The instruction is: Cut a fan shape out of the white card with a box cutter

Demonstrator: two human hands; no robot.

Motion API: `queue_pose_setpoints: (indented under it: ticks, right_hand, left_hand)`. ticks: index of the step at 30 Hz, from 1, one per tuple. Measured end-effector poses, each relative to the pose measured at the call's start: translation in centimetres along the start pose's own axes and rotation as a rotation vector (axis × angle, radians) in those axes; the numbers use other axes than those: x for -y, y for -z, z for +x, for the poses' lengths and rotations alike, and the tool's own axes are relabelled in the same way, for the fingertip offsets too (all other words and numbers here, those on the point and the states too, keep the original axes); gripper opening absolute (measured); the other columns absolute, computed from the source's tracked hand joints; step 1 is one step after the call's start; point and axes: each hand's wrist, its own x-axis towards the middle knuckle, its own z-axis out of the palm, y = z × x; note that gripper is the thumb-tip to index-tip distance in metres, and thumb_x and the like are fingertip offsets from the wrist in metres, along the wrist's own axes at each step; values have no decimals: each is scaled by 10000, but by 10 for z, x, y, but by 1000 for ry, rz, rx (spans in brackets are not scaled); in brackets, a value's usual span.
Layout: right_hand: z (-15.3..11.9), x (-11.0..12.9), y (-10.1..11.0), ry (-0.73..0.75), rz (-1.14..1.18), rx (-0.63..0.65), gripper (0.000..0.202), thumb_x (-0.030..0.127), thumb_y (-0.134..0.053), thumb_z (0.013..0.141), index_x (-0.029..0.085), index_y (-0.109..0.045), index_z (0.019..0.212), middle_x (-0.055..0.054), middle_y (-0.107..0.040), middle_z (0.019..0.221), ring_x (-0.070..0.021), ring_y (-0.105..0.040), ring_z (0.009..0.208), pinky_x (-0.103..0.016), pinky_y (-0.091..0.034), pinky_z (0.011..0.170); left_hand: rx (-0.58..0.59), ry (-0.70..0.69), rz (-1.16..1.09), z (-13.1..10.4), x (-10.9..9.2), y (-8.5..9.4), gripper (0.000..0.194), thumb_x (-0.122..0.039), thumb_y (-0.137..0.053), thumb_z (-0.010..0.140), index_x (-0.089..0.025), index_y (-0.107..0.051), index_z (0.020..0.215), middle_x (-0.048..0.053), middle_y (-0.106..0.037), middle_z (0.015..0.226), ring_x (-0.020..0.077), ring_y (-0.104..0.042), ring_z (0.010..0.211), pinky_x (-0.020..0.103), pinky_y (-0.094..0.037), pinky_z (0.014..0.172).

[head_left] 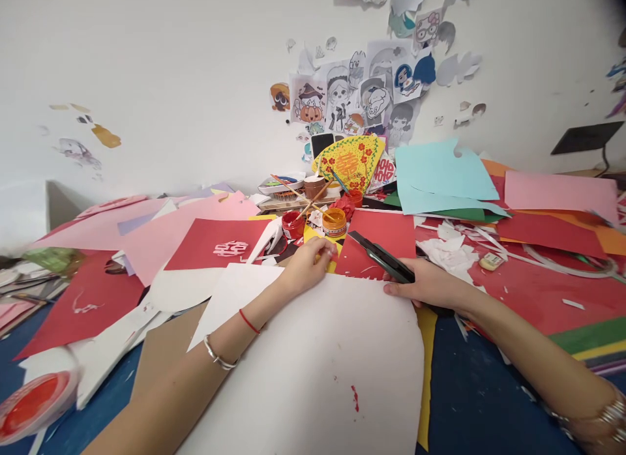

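A utility knife [379, 254] with a dark green and black handle lies in my right hand [413, 282], its blade end tilted up to the left over a red paper sheet [374, 230]. My left hand [309, 264] is closed, with the fingers curled together at the far edge of a large white sheet [313, 357]; what they hold, if anything, I cannot make out. Red smears mark the white sheet's lower part. Just beyond my left hand stand an open yellow-orange paint jar [334, 223] and a red paint jar [292, 225].
Behind the jars stands a yellow painted fan shape [349, 163]. Light blue paper [445, 178] and white scraps [450, 249] lie at the right. Pink paper [193, 223] and red paper with white cut-out characters [229, 246] lie left. A red paint bowl [36, 406] sits bottom left.
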Motion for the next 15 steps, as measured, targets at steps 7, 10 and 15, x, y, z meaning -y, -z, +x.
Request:
queue_pose_setpoints:
  ticks: [7,10,15]
  right_hand:
    - [-2,2,0,-10,17,4,298,408,-634,723,173,-565,892,29,-549,679,-85,-452,446,-241,-361,470]
    - [-2,2,0,-4,6,-2,292,403,-632,726,171,-564,890,33,-542,668,-83,-450,444,-238,-359,468]
    - [-2,3,0,-11,3,-2,291,402,-634,727,170,-567,890,29,-552,674,-84,-450,443,-239,-363,470]
  left_hand:
    - [269,-211,-40,-5,-2,2,111,-244,-554,774,-175,-639,790,55,-643,884,169,-573,857,278,-438,778]
    - [294,-194,-48,-3,-2,3,101,-244,-555,776,-173,-623,800,48,-640,859,166,-562,836,271,-434,743]
    - [341,-201,-52,-2,-3,4,114,-260,-507,810,-174,-581,800,42,-626,838,160,-539,807,258,-417,693]
